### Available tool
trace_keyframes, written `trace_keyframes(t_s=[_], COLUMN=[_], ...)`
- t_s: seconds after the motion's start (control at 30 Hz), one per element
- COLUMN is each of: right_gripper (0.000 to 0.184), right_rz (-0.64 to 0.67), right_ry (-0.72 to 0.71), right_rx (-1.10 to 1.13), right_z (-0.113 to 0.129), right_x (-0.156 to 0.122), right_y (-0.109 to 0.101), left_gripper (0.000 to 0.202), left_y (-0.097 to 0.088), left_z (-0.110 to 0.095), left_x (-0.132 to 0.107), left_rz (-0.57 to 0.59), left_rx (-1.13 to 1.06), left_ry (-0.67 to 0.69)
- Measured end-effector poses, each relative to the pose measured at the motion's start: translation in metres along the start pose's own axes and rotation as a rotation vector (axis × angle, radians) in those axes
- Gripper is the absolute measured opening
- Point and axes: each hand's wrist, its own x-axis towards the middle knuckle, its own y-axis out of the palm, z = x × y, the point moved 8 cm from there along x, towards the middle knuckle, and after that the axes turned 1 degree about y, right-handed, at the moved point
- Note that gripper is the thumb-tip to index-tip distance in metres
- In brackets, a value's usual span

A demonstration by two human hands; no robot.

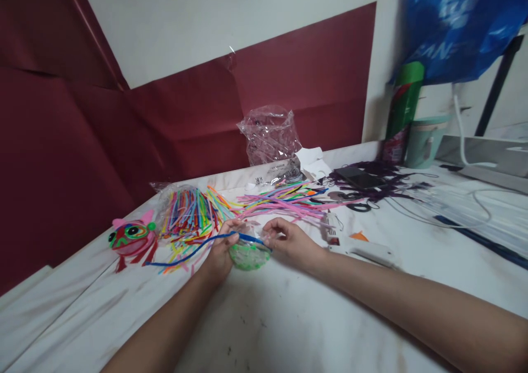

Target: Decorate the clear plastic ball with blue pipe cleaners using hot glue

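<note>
Between my hands is a clear, rounded plastic piece (250, 256) with green trim along its lower part. A blue pipe cleaner (185, 258) runs across its upper part, and its loose end trails out to the left. My left hand (223, 250) is closed around the left side, pinching the blue pipe cleaner against the plastic. At the other side, my right hand (284, 241) pinches the pipe cleaner's right end with thumb and forefinger. The exact contact under the fingertips is hidden.
A pipe-cleaner animal figure (132, 241) stands at left. Behind my hands lie a bag of colourful pipe cleaners (190, 210) and a loose pile (284, 202). At right are a white glue gun (363, 249), black scissors (359, 207), a phone (358, 177) and a green cup (424, 144).
</note>
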Motion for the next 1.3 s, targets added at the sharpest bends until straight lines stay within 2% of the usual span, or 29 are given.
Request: trace_keyframes(t_s=[0.13,0.27,0.4,0.57,0.67,0.8,0.97,1.17,1.3], right_gripper=[0.027,0.021,0.027,0.022,0.021,0.018,0.016,0.018,0.014], right_rz=[0.040,0.010,-0.002,-0.019,-0.019,-0.012,-0.006,-0.010,-0.031], right_ry=[0.020,-0.030,-0.096,-0.127,-0.131,-0.155,-0.194,-0.250,-0.383], right_rx=[0.004,-0.045,-0.113,-0.173,-0.199,-0.220,-0.245,-0.293,-0.391], right_z=[-0.003,0.000,0.007,0.008,0.007,0.010,0.013,0.023,0.039], right_x=[0.002,0.002,0.000,-0.001,-0.001,-0.003,-0.005,-0.012,-0.021], right_y=[0.001,-0.002,0.001,-0.001,-0.002,0.000,0.004,0.006,0.011], left_gripper=[0.046,0.045,0.047,0.050,0.051,0.051,0.050,0.039,0.038], left_y=[-0.005,-0.008,-0.012,-0.004,0.001,-0.001,-0.011,-0.005,0.001], left_z=[0.001,0.001,0.000,-0.001,-0.009,-0.017,-0.014,-0.021,-0.022], left_x=[0.002,0.005,0.005,0.000,-0.004,-0.005,-0.006,-0.009,-0.009], left_rz=[-0.033,-0.085,-0.146,-0.061,-0.040,-0.126,-0.234,-0.275,-0.266], left_rx=[-0.008,0.009,0.099,0.176,0.280,0.464,0.524,0.613,0.611], left_ry=[-0.012,-0.015,0.004,-0.017,0.000,0.027,0.009,0.067,0.076])
